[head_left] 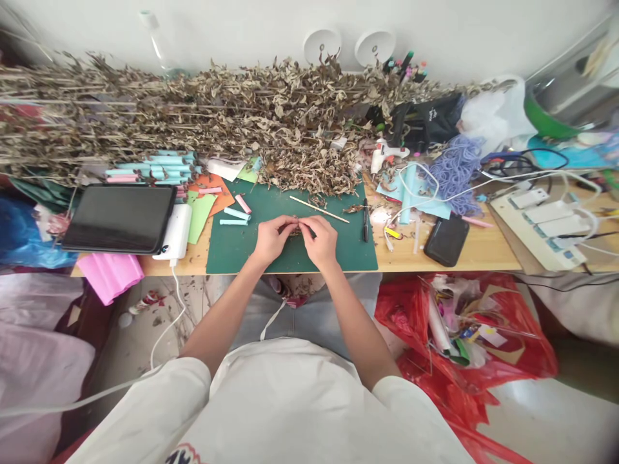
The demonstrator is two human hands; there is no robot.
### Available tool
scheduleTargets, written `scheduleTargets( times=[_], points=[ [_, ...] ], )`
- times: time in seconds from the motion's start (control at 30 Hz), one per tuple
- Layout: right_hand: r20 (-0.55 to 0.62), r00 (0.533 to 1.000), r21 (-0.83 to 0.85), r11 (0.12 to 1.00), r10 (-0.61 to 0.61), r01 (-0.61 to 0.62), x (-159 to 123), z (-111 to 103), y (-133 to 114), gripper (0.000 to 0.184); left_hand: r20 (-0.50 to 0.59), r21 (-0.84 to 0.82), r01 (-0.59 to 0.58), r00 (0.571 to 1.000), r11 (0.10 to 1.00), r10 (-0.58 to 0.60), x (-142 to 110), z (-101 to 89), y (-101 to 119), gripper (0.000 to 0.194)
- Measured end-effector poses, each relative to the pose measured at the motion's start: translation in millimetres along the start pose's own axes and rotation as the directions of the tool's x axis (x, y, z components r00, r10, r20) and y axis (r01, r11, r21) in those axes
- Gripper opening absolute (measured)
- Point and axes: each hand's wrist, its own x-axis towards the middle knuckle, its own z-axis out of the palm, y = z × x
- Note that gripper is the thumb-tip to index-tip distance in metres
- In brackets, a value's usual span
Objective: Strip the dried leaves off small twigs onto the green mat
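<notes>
My left hand [272,241] and my right hand [319,241] meet above the green cutting mat [232,254], thumbs and fingertips pinched close together. Whatever lies between the fingertips is too small to make out. Brown dried leaf bits [294,233] show just below the fingers. Behind the hands lies a thin wooden stick [319,209], set at a slant. To the left are two light-blue paper rolls [235,218] and a pink paper roll [243,204]. A black pen [365,220] rests near the mat's right edge.
Dried leafy stalks [271,109] are heaped along the back. At left sit a tablet [120,219] and a white power bank [175,233]. To the right are a glue gun [387,154], a phone [447,240], purple yarn [454,174] and a power strip [536,225]. A red bag [536,348] stands below.
</notes>
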Motion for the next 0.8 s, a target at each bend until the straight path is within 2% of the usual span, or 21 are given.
scheduleTargets(
  times=[0.13,0.37,0.63,0.8],
  points=[
    [-0.01,1.0,-0.009,1.0,0.004,-0.004,0.6,0.0,-0.2,0.02,-0.006,-0.018,0.024,1.0,1.0,-0.024,0.6,-0.6,3.2,0.018],
    [0.018,0.999,0.008,1.0,0.027,-0.027,-0.4,1.1,2.3,0.021,-0.009,-0.149,0.049,0.999,0.988,-0.051,0.6,0.8,1.5,0.02],
    [0.031,0.999,-0.032,0.999,0.03,-0.029,0.1,-0.2,0.2,0.019,0.032,-0.108,0.012,0.999,0.994,-0.009,1.0,-2.0,3.9,0.019],
    [0.03,1.0,-0.08,0.997,-0.001,0.004,-0.3,-0.9,-1.2,0.019,0.016,-0.113,-0.013,1.0,0.993,0.015,0.9,-1.7,4.2,0.015]
  ],
)
